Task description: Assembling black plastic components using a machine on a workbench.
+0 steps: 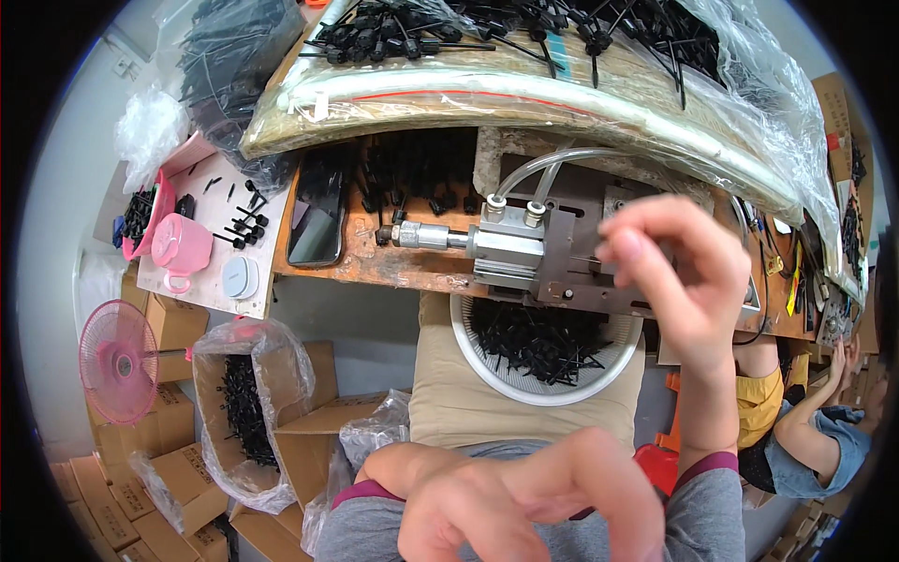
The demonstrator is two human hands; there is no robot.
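A single view is given, taken from a wide fisheye camera worn on the head and aimed steeply downward. The scene is seen from close above: the left hand [524, 496] and the right hand [679, 272] are caught large and blurred near the lens. The worn wooden bench [375, 267] with the grey metal pneumatic cylinder [487, 245] lies just ahead, the round white basket of black plastic parts [543, 351] directly below. Straight edges are bent toward the dark rim, where brown cardboard boxes [169, 440] on the floor are shown.

pink fan [118, 362], white basket [487, 365], pink jug [180, 245]
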